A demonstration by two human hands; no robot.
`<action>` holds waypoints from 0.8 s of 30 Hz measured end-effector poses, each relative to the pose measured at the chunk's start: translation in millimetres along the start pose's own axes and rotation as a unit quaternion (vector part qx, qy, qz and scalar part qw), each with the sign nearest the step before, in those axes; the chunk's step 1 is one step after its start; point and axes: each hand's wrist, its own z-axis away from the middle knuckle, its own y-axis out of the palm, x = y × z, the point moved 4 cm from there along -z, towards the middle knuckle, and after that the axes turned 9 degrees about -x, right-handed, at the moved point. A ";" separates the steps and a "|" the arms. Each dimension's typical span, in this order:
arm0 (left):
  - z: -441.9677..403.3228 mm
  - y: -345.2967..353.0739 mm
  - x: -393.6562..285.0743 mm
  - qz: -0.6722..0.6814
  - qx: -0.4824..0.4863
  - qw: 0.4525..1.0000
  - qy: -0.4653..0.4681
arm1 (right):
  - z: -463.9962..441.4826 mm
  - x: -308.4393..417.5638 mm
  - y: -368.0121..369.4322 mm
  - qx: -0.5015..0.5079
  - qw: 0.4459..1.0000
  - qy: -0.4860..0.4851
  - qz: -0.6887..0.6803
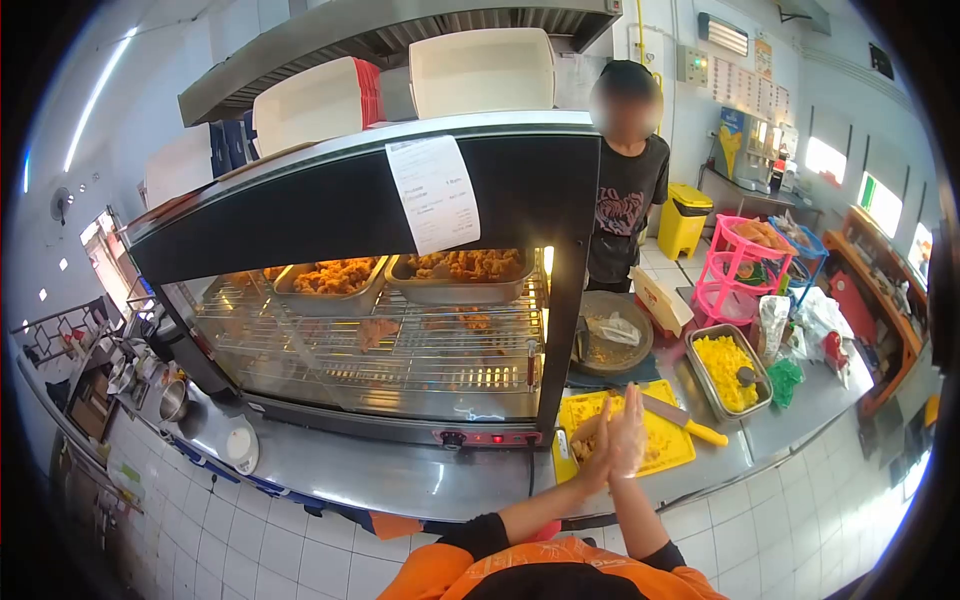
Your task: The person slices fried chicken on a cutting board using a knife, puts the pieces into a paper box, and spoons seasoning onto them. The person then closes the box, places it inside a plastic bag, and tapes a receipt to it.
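Note:
My left hand (pixel 593 456) and my right hand (pixel 628 436) are pressed palm to palm, their fingers stretched out and pointing away from me. Whether anything lies between the palms is hidden. My right hand seems to wear a thin clear glove. Beneath them is a yellow cutting board (pixel 680 455) with scattered food bits on it. A knife (pixel 668 411) with a yellow handle lies across the board's right side, close to my right hand. To the right stands a metal tray (pixel 765 385) of yellow food, with a dark-ended utensil in it.
A heated display cabinet (pixel 490 437) with trays of fried food fills the left; a receipt (pixel 433 195) and cardboard boxes (pixel 482 75) are on it. Beyond the board sit a round pan (pixel 640 340) and pink rack (pixel 735 265). A person (pixel 628 190) stands across the counter.

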 end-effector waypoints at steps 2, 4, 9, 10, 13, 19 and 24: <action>-2.2 -10.5 5.9 0.032 -0.036 0.999 -0.010 | 5.0 -37.0 30.2 -0.031 0.999 -0.041 0.007; 0.4 3.8 -31.5 0.071 -0.080 0.994 0.035 | 14.2 -43.6 42.0 -0.054 0.990 -0.105 -0.083; -8.1 10.3 -81.8 0.095 -0.124 0.979 0.130 | 104.5 31.0 -19.5 0.087 0.959 -0.137 -0.234; -12.9 7.1 -96.4 0.091 -0.130 0.979 0.132 | 123.3 48.1 -19.4 0.102 0.944 -0.147 -0.277; 0.4 7.2 -86.4 0.005 -0.029 0.996 0.085 | 98.4 29.1 -7.2 0.050 0.959 -0.160 -0.227; 12.6 -16.9 -127.9 -0.246 -0.003 0.955 0.168 | -72.4 -55.2 38.8 0.043 0.975 -0.216 0.026; -18.3 -79.4 -291.6 -0.411 -0.275 0.731 0.469 | -60.7 -8.7 -11.9 -0.108 0.970 -0.219 0.023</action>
